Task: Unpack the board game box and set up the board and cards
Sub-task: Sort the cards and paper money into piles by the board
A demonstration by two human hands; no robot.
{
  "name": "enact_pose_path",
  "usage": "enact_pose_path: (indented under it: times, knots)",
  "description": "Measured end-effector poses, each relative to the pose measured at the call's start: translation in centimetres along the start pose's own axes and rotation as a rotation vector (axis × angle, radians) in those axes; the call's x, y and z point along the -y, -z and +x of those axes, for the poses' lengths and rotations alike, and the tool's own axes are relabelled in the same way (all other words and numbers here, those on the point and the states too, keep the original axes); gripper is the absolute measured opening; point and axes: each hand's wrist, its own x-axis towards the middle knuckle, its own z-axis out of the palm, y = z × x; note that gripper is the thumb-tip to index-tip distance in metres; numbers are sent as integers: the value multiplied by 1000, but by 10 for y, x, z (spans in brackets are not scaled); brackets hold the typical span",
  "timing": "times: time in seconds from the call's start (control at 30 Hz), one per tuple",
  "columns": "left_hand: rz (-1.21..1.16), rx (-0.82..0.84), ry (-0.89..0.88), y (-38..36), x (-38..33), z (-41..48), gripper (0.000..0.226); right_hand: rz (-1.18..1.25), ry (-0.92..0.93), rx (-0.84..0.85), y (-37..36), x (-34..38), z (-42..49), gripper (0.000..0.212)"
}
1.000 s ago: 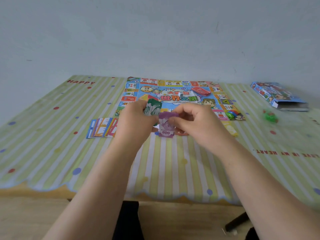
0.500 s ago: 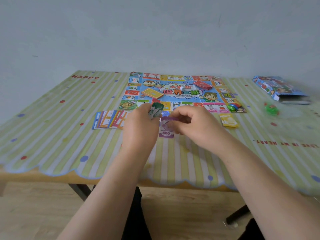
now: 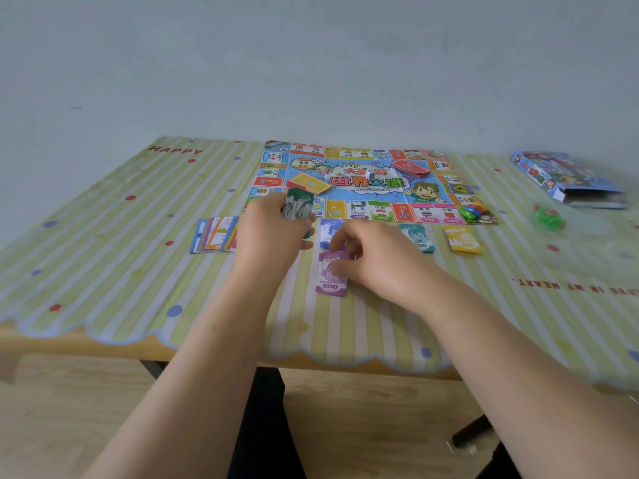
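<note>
- The right hand [image 3: 373, 261] has brought the purple note [image 3: 331, 283] down flat onto the surface [image 3: 103, 254], just short of the board [image 3: 363, 184], with its fingers curled on the note's top edge.
- The left hand [image 3: 273, 233] still grips the green notes [image 3: 298, 205], close beside the right.

I watched a plain room, bench set against the wall.
The wall [image 3: 311, 63] was pale grey-blue. The wooden bench [image 3: 69, 344] wore a green-striped cloth [image 3: 103, 257] with coloured dots and a scalloped edge. The floor [image 3: 69, 430] was light wood, the light soft and even.
</note>
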Motion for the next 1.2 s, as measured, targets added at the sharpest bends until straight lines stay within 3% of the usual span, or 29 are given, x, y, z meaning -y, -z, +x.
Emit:
enact_pose_path:
  times: [0.23, 0.33, 0.47, 0.6, 0.83, 0.93, 1.0, 1.2]
  knots:
    - [-156, 94, 70, 3, 1, 1, 18, -121, 74, -53, -2, -3, -1, 19]
    - [-261, 164, 126, 7, -2, 0, 18, -2, 62, -172, 6, -9, -1, 4]
    - [-353, 308, 188, 6, -9, 0, 23, 360, -8, -317, 22, -16, 0, 2]
    - [-360, 455, 179, -6, -15, -5, 26, 571, -47, -260, 31, -18, -1, 12]
    - [-357, 591, 166, -20, -22, -10, 25, 538, -102, -294, 34, -25, -4, 14]
    - [-481, 664, 228, -18, -25, -10, 23, 533, -148, -304, 37, -29, -5, 17]
    - [-559, 685, 254, -16, -25, -9, 25, 564, -160, -287, 39, -30, -5, 16]
    - [-481, 660, 224, -17, -22, -7, 27, 699, -164, -225, 44, -31, -4, 10]
